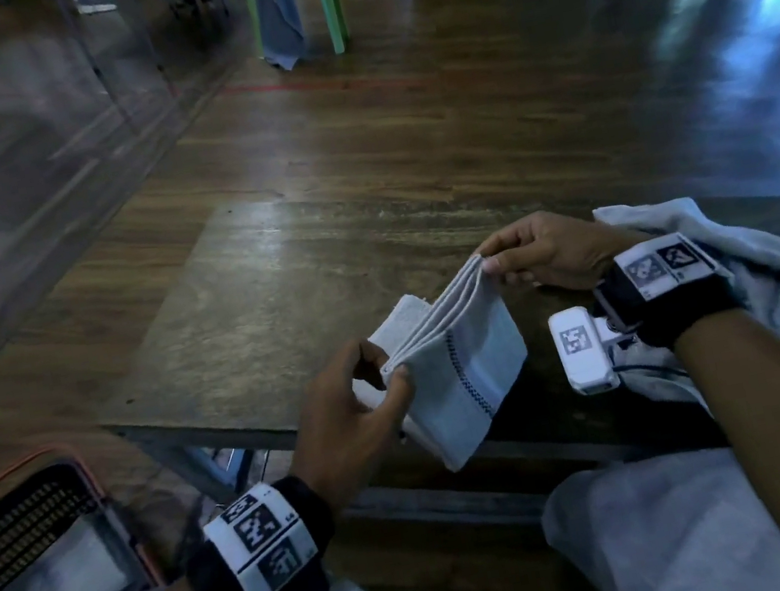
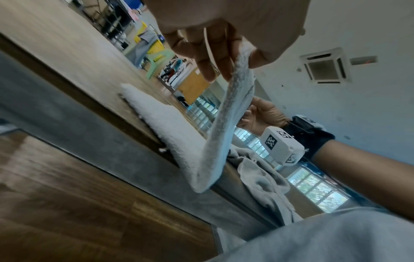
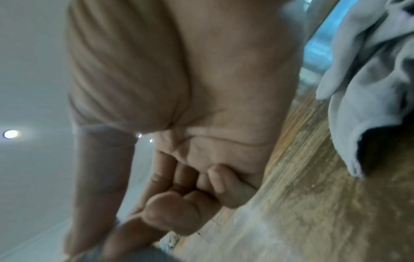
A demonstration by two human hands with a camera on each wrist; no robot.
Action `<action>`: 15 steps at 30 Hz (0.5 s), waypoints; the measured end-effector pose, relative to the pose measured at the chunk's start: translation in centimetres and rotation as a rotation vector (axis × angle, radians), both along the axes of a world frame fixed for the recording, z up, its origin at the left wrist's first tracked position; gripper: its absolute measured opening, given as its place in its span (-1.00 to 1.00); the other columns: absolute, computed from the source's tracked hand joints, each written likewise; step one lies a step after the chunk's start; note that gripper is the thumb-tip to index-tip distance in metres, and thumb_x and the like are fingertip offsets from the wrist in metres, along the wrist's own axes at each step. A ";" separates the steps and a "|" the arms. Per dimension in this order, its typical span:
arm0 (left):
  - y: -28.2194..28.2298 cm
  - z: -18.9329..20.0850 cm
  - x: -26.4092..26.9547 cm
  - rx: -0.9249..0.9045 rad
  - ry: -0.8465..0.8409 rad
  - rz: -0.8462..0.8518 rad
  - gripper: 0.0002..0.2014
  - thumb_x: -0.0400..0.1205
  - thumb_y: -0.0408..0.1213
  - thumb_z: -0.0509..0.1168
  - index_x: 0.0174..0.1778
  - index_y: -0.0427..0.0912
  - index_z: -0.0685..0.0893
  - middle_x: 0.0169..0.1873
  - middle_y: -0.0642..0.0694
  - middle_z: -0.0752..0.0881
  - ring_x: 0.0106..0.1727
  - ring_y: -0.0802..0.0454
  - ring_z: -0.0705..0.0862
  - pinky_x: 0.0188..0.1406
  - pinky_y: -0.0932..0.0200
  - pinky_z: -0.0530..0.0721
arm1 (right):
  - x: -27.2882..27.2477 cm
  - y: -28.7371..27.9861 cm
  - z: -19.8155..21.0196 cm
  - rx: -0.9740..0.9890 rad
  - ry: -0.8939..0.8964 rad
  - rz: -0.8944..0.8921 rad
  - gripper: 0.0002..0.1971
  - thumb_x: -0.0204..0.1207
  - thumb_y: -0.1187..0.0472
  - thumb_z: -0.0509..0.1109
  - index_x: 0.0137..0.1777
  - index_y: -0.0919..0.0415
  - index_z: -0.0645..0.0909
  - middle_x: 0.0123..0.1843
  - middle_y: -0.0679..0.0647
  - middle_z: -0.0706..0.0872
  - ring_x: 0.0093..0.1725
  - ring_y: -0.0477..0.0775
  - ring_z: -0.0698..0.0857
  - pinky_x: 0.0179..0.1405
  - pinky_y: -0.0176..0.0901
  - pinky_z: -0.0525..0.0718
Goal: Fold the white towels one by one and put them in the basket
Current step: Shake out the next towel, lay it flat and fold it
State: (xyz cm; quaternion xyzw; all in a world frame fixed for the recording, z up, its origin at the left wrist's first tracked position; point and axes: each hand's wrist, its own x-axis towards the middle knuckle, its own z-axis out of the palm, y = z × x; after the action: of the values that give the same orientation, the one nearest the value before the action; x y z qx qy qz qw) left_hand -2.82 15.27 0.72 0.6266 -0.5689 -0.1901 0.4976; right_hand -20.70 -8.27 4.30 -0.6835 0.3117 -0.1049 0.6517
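A white towel (image 1: 462,360) with a dark stitched stripe is folded into several layers and held above the near edge of the wooden table (image 1: 249,309). My left hand (image 1: 368,393) pinches its near corner. My right hand (image 1: 522,256) pinches the far corner of the stacked edges. The towel's lower part hangs over the table edge. In the left wrist view the towel (image 2: 224,127) runs from my left fingers (image 2: 215,58) down to the tabletop, with the right hand (image 2: 262,115) behind it. The right wrist view shows mostly my curled right fingers (image 3: 179,203). A dark-meshed basket (image 1: 28,531) stands low at the left.
A heap of unfolded white towels (image 1: 739,275) lies on the table's right end, behind my right wrist. More pale cloth covers my lap (image 1: 679,530). A green plastic chair (image 1: 300,3) stands far across the wooden floor.
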 end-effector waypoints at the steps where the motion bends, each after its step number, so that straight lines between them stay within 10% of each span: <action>1: -0.2 -0.3 0.8 -0.008 -0.037 0.020 -0.87 0.55 -0.07 0.30 -0.23 0.00 0.53 -0.30 0.14 0.63 -0.23 0.30 0.61 -0.44 0.50 0.46 | 1.2 0.0 -0.2 -0.020 0.033 -0.006 -0.70 0.32 0.18 0.56 -0.02 0.34 0.69 -0.41 0.10 0.63 -0.53 -0.12 0.45 -0.61 -0.42 0.39; 6: -2.0 -3.3 4.6 0.157 -0.168 0.097 -0.69 0.44 0.19 0.13 -0.26 0.02 0.53 -0.31 0.01 0.67 -0.24 0.03 0.63 -0.32 0.08 0.58 | 5.5 0.0 -2.1 -0.366 0.337 0.013 -0.86 0.51 0.03 0.40 -0.05 0.06 0.71 -0.15 -0.08 0.76 -0.22 -0.22 0.67 -0.24 -0.36 0.54; 15: -4.2 -5.9 7.7 0.354 -0.355 0.129 -0.74 0.44 0.10 0.16 -0.28 -0.02 0.54 -0.40 0.06 0.58 -0.28 -0.04 0.60 -0.29 0.08 0.52 | 9.0 -0.6 -5.4 -0.601 0.519 0.029 -0.78 0.55 0.02 0.36 0.01 0.14 0.71 -0.05 0.01 0.72 0.02 0.03 0.67 0.04 -0.04 0.61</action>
State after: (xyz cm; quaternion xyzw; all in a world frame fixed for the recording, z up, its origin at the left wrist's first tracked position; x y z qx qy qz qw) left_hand 4.92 11.03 -5.22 0.7624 -0.5640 -0.1416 0.2839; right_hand -11.66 -8.89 -1.11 -0.8519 0.4118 -0.0063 0.3235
